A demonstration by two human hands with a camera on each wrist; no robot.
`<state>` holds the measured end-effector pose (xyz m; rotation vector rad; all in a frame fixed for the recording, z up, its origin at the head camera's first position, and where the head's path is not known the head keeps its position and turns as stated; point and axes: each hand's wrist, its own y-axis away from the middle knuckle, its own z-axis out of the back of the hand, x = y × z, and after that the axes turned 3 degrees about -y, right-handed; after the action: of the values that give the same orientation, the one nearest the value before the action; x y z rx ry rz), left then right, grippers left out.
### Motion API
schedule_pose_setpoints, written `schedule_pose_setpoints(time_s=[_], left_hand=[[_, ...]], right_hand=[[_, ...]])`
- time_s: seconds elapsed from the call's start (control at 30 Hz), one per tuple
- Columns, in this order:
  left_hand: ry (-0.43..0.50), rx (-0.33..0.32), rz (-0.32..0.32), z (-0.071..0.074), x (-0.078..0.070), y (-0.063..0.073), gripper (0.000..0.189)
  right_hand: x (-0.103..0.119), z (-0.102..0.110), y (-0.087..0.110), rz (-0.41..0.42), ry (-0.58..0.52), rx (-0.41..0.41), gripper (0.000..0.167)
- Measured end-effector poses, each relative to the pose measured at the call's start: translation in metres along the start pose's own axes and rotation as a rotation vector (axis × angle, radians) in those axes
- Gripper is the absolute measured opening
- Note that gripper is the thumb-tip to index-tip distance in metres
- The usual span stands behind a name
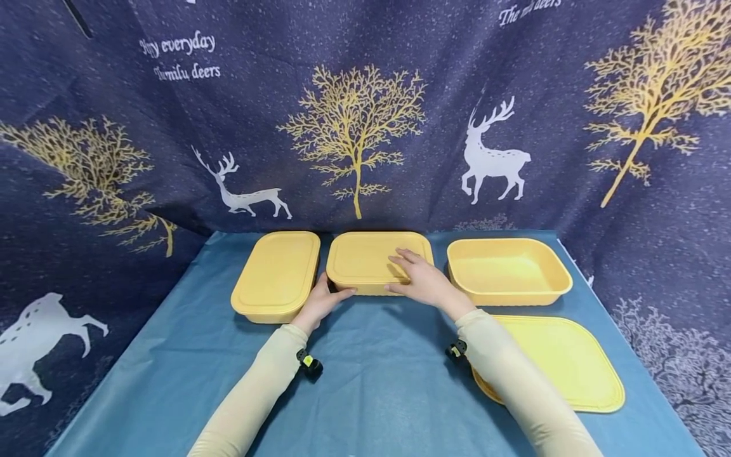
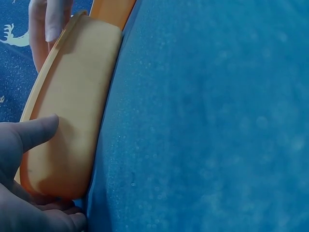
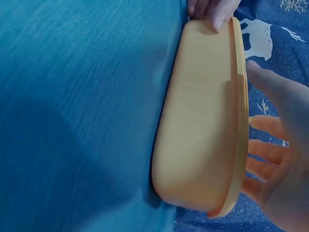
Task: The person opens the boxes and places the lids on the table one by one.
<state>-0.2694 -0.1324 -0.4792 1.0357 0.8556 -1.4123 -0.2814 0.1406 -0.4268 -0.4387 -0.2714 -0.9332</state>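
- The middle box (image 1: 371, 289) stands on the table (image 1: 365, 381) between the other two, its long side toward the person, so both hands can reach its ends.
- The left hand (image 1: 324, 299) grips its left front corner, thumb on the front wall and fingers around the end, probably to steady it.
- The right hand (image 1: 421, 279) has its fingers spread over the right part of the middle lid (image 1: 360, 257), not clenched, perhaps to settle or guide it; how firmly it presses cannot be told.
- The left box (image 1: 271, 317) sits lengthwise, covered by the left lid (image 1: 276, 270).
- The open box (image 1: 514, 298) stands at the right; the loose lid (image 1: 559, 368) lies flat before it, partly beneath the right sleeve (image 1: 514, 374), seemingly within easy reach.
- Count: three yellow boxes, three lids (two on, one off), two hands.
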Motion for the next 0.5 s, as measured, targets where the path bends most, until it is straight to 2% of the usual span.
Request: schedule_pose_setpoints(time_s=[0.5], left_hand=[[0.001, -0.008, -0.005, -0.003, 0.001, -0.001, 0.084]], right_hand=[[-0.005, -0.017, -0.006, 0.026, 0.01, 0.037, 0.07]])
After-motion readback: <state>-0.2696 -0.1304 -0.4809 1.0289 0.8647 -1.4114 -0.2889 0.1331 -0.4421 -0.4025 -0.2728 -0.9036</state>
